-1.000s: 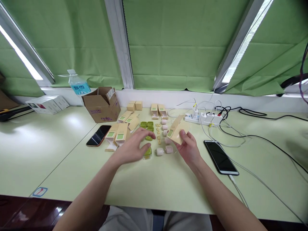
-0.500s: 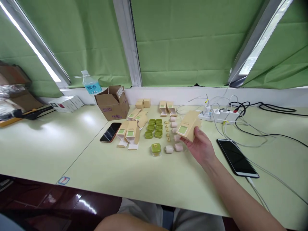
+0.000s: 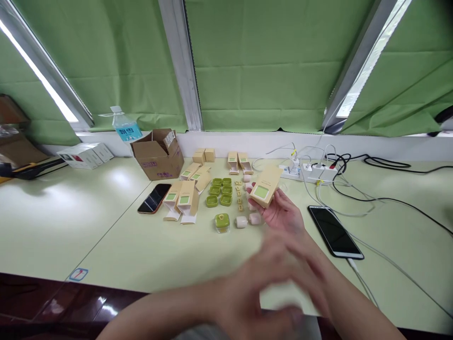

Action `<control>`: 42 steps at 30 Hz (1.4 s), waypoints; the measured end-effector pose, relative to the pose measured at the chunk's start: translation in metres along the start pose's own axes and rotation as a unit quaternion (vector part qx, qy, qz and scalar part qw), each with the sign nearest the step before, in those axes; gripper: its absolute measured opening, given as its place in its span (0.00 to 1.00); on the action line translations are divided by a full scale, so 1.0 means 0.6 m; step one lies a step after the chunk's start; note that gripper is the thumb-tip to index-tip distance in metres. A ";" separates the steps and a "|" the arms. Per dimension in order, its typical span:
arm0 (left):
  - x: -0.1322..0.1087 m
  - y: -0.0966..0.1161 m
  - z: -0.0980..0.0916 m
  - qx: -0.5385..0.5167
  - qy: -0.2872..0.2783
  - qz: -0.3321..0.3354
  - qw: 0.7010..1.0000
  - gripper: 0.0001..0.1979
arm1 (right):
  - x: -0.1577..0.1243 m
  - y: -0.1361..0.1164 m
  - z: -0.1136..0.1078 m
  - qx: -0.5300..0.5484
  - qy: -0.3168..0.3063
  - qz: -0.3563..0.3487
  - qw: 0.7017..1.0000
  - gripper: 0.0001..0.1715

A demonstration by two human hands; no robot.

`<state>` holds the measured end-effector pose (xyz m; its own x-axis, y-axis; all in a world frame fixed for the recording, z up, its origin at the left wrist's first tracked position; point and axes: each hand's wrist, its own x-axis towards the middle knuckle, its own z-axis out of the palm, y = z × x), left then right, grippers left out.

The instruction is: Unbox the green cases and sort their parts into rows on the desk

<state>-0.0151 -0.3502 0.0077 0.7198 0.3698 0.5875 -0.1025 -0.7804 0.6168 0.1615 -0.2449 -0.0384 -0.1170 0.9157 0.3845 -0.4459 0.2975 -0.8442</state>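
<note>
My right hand [image 3: 283, 212] holds a small tan paper box [image 3: 265, 185] with a green square on its face, tilted above the table. My left hand [image 3: 269, 283], blurred by motion, hovers at the near side in front of my right forearm; its thumb stands apart from its curved fingers and nothing shows between them. Left of the box lie several pale pink rolls [image 3: 241, 222], partly covered by the box and hand. Beside them are a line of small yellowish pieces [image 3: 239, 194], several green square lids [image 3: 226, 200] and a clear jar with a green lid [image 3: 222, 222].
More tan boxes with open flaps [image 3: 187, 200] lie at the left, near a phone [image 3: 154, 198] and a brown carton [image 3: 157, 158]. A water bottle [image 3: 125, 125] stands behind. On the right are a second phone [image 3: 335, 231], a power strip [image 3: 314, 174] and loose cables.
My left hand has come into view from below. The tan box, still in my right hand, is tilted a little differently. The whole view has shifted slightly.
</note>
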 end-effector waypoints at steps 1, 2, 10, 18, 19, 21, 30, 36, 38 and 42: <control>0.017 -0.027 -0.021 0.015 0.106 -0.046 0.993 0.13 | 0.000 -0.002 0.001 -0.002 0.001 0.003 1.000 0.24; 0.030 -0.053 -0.038 0.051 0.197 -0.055 0.978 0.15 | -0.001 -0.003 0.002 0.004 0.006 0.009 1.000 0.25; 0.018 -0.162 -0.069 0.076 0.240 -0.159 0.955 0.33 | -0.011 -0.006 0.026 0.042 -0.005 0.042 0.998 0.24; 0.009 -0.161 -0.063 0.044 0.237 -0.172 0.955 0.26 | -0.013 -0.002 0.037 -0.071 -0.019 0.027 0.997 0.33; 0.008 -0.161 -0.064 0.033 0.236 -0.172 0.956 0.26 | -0.013 -0.003 0.038 -0.074 -0.028 0.029 0.996 0.35; 0.006 -0.162 -0.066 0.015 0.234 -0.178 0.956 0.26 | -0.013 -0.004 0.038 -0.069 -0.035 0.029 0.997 0.36; 0.009 -0.165 -0.063 -0.140 0.234 -0.146 0.951 0.27 | -0.012 -0.001 0.032 -0.034 -0.007 0.011 0.999 0.36; 0.012 -0.162 -0.063 -0.200 0.225 -0.146 0.942 0.27 | -0.013 0.001 0.029 0.023 -0.001 0.043 0.999 0.33; 0.013 -0.160 -0.063 -0.219 0.227 -0.158 0.936 0.28 | -0.014 0.000 0.030 0.033 0.002 0.054 0.998 0.33; 0.017 -0.159 -0.064 -0.260 0.232 -0.189 0.918 0.29 | -0.014 -0.001 0.032 0.036 0.004 0.076 0.996 0.33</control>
<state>-0.0241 -0.2525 -0.0252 0.4133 0.8343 0.3649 -0.3070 -0.2497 0.9184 0.1460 -0.2579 -0.0338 -0.1817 0.9509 0.2504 -0.4864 0.1344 -0.8633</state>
